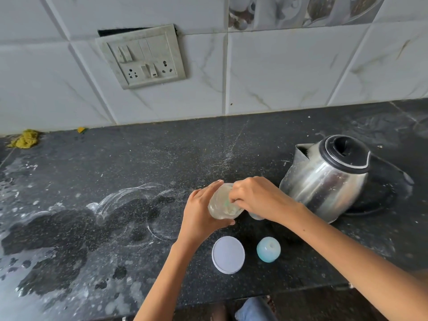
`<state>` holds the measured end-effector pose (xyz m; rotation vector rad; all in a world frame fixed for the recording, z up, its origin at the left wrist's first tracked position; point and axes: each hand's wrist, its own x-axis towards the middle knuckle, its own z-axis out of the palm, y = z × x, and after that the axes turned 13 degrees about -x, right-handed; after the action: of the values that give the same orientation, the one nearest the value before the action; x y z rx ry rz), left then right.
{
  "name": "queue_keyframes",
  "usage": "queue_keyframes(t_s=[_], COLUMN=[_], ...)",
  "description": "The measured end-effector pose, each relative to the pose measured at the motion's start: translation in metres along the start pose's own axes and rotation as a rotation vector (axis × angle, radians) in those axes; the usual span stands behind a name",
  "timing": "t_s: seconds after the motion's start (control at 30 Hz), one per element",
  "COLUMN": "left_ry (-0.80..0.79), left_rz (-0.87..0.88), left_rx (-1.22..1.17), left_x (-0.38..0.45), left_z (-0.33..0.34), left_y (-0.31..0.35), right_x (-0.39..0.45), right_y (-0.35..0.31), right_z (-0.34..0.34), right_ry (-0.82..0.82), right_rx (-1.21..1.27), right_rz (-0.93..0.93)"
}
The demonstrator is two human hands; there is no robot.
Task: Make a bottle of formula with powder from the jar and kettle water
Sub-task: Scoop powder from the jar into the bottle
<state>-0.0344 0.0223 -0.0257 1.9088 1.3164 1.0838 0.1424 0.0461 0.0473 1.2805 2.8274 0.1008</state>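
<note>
My left hand (199,214) grips a clear plastic jar (221,206) with pale powder, tilted toward the right above the counter. The fingers of my right hand (254,198) reach into the jar's mouth, pinched on a small greenish scoop (228,203) seen dimly through the wall. Under my right wrist a bit of the baby bottle (256,216) shows; most of it is hidden. The jar's white round lid (228,254) lies flat near the counter's front edge. Beside it stands the bottle's pale blue cap (268,249). A steel kettle (324,179) with a black lid sits on its base to the right.
The black stone counter (162,158) has wet patches and white powder rings at the left. A yellow cloth (25,139) lies at the back left by the tiled wall. A switchboard (143,56) hangs on the wall. The counter's front edge runs just below the lid.
</note>
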Motion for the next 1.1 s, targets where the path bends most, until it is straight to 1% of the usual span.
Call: queue_keyframes(t_s=[0.17, 0.27, 0.47, 0.6, 0.67, 0.8, 0.93, 1.03, 1.1], left_ry=[-0.005, -0.01, -0.04, -0.014, -0.004, 0.022, 0.037, 0.049, 0.055], left_rz=[0.015, 0.021, 0.035, 0.004, -0.013, -0.044, -0.069, -0.079, -0.089], left_rx=[0.005, 0.007, 0.026, 0.019, 0.016, 0.0, -0.005, -0.012, -0.015], left_x=[0.001, 0.0, 0.0, 0.0, 0.0, 0.001, 0.001, 0.001, 0.0], left_z=[0.003, 0.004, 0.007, 0.006, 0.005, 0.002, 0.001, 0.0, 0.0], left_y=[0.002, 0.004, 0.003, 0.003, 0.003, 0.004, 0.007, 0.008, 0.008], right_x=[0.002, 0.0, -0.004, -0.009, -0.013, -0.022, -0.034, -0.042, -0.046], right_y=[-0.004, -0.008, -0.009, -0.003, 0.0, 0.006, 0.01, 0.007, 0.004], right_z=[0.014, 0.012, -0.005, -0.016, -0.018, -0.014, -0.003, 0.003, 0.006], right_ry=[-0.079, -0.085, -0.123, -0.131, -0.081, 0.087, 0.163, 0.255, 0.276], right_rx=[-0.098, -0.101, 0.073, 0.244, 0.359, 0.58, 0.784, 0.794, 0.773], right_rz=[0.044, 0.021, 0.045, 0.135, 0.211, 0.424, 0.593, 0.63, 0.624])
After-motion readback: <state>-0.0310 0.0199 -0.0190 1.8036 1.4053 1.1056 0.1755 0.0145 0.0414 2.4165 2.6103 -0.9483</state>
